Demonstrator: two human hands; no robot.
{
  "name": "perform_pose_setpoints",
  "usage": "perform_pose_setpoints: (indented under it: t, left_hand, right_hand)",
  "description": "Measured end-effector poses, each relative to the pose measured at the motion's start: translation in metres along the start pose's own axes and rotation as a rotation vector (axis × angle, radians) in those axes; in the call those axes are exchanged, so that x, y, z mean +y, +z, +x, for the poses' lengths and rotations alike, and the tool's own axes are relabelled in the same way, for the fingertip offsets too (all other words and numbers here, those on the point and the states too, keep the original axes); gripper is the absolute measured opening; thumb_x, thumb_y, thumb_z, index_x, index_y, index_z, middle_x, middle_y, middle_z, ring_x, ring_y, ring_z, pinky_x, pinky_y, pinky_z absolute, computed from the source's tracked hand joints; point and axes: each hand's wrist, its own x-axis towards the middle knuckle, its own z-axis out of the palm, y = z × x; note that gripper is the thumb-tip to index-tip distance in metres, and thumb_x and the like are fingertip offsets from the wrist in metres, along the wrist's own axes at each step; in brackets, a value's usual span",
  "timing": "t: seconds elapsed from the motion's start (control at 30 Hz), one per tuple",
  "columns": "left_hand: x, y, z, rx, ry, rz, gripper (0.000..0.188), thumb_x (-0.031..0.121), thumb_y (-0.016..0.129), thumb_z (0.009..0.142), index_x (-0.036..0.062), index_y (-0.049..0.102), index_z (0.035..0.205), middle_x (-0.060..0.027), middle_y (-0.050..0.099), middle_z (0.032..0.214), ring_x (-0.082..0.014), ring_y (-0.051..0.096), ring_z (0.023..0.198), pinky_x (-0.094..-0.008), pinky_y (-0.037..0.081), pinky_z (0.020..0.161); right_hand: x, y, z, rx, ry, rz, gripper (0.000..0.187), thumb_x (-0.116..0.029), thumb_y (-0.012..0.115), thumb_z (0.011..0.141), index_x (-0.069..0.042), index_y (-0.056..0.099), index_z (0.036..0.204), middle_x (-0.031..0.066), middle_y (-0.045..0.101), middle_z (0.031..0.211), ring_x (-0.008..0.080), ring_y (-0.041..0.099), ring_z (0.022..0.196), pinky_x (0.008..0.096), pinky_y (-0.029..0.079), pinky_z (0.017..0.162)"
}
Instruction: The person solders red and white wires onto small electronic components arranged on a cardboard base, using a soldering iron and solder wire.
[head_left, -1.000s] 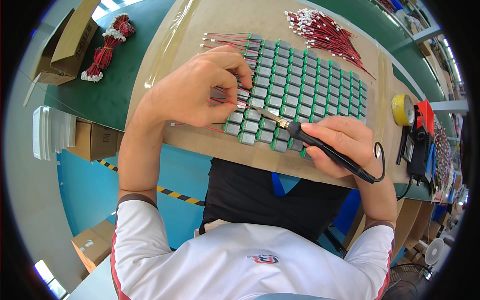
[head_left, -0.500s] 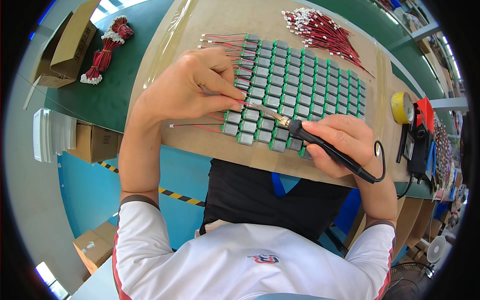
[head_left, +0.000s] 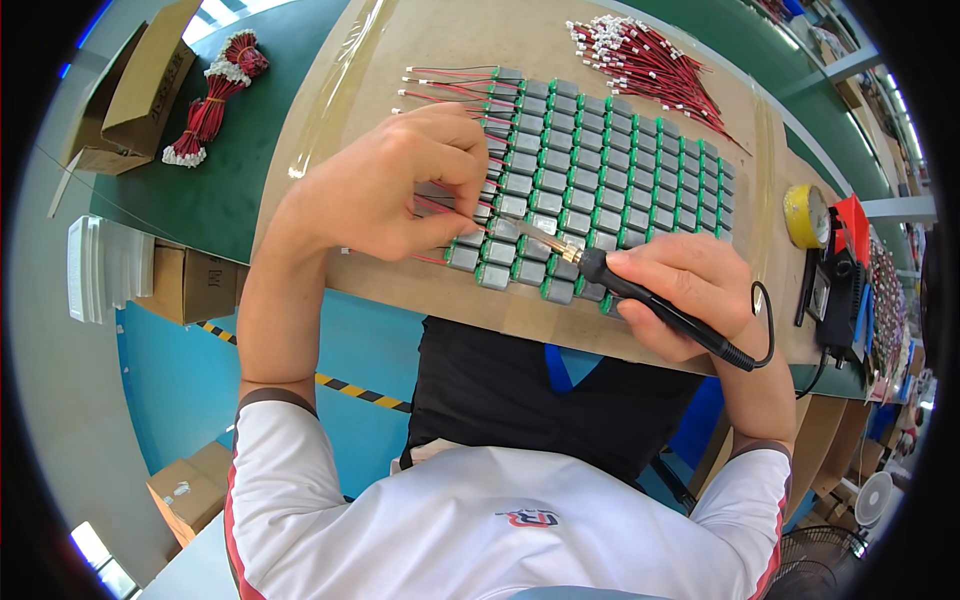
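Note:
Rows of small grey battery cells (head_left: 580,175) with green strips lie side by side on the brown board. My left hand (head_left: 400,185) is over the left end of the rows, thumb and forefinger pinched on a thin red wire (head_left: 484,229) by a cell of the near rows; the fingers partly cover it. My right hand (head_left: 690,290) grips a soldering iron (head_left: 690,328) by its black handle. Its metal tip points left, over the cells just right of my left fingertips. Red and black leads (head_left: 440,84) with white plugs stick out from the cells of the leftmost column.
A pile of red leads (head_left: 650,70) lies at the far side of the board (head_left: 330,190). Yellow tape (head_left: 806,216) and a black device (head_left: 838,310) with a red part stand right. Bundled leads (head_left: 208,110) and an open carton (head_left: 150,90) lie left on the green surface.
My left fingertips have shifted slightly nearer to me. The soldering iron has moved a little right and nearer, its tip now slightly farther from my left fingers.

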Motion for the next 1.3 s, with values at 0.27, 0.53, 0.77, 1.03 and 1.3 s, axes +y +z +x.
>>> perform_pose_setpoints:
  t: [0.27, 0.53, 0.77, 1.03, 1.3]
  left_hand:
    - [-0.0027, 0.0028, -0.0007, -0.004, 0.019, -0.013, 0.019, 0.005, 0.084, 0.069, 0.0040, 0.065, 0.074, -0.0083, 0.067, 0.094, -0.0296, 0.062, 0.090, -0.0419, 0.049, 0.081]
    - [-0.0017, 0.0028, -0.0011, -0.015, 0.008, -0.003, 0.017, 0.004, 0.082, 0.069, 0.0042, 0.065, 0.073, -0.0079, 0.067, 0.094, -0.0293, 0.062, 0.090, -0.0417, 0.049, 0.082]
    - [-0.0013, 0.0034, -0.0009, -0.010, 0.000, 0.003, 0.016, 0.004, 0.081, 0.068, 0.0037, 0.065, 0.072, -0.0077, 0.067, 0.094, -0.0289, 0.062, 0.090, -0.0413, 0.049, 0.082]
    - [-0.0014, 0.0037, -0.0006, -0.010, -0.002, 0.003, 0.015, 0.003, 0.080, 0.068, 0.0033, 0.065, 0.071, -0.0080, 0.067, 0.093, -0.0289, 0.062, 0.090, -0.0413, 0.049, 0.082]
    - [-0.0011, 0.0034, -0.0008, -0.023, -0.022, 0.005, 0.016, 0.004, 0.081, 0.068, 0.0035, 0.066, 0.071, -0.0078, 0.067, 0.093, -0.0290, 0.062, 0.090, -0.0419, 0.049, 0.083]
  right_hand:
    - [0.0004, 0.0036, 0.0000, -0.037, 0.008, 0.039, 0.038, -0.007, 0.086, 0.084, 0.004, 0.079, 0.121, 0.0154, 0.079, 0.098, 0.0260, 0.075, 0.074, 0.0335, 0.058, 0.061]
    - [-0.0002, 0.0042, 0.0026, -0.056, -0.005, 0.035, 0.037, -0.006, 0.086, 0.085, 0.004, 0.080, 0.120, 0.0161, 0.079, 0.100, 0.0264, 0.076, 0.074, 0.0337, 0.058, 0.061]
    - [0.0004, 0.0045, 0.0036, -0.065, -0.020, 0.039, 0.036, -0.006, 0.085, 0.086, 0.004, 0.079, 0.120, 0.0174, 0.079, 0.100, 0.0271, 0.076, 0.074, 0.0348, 0.060, 0.062]
    - [0.0017, 0.0052, 0.0040, -0.071, -0.035, 0.040, 0.036, -0.005, 0.084, 0.086, 0.005, 0.079, 0.119, 0.0180, 0.079, 0.099, 0.0273, 0.077, 0.075, 0.0348, 0.061, 0.062]
    - [0.0015, 0.0053, 0.0031, -0.066, -0.037, 0.031, 0.036, -0.006, 0.085, 0.085, 0.005, 0.079, 0.119, 0.0178, 0.079, 0.100, 0.0275, 0.077, 0.076, 0.0348, 0.061, 0.062]
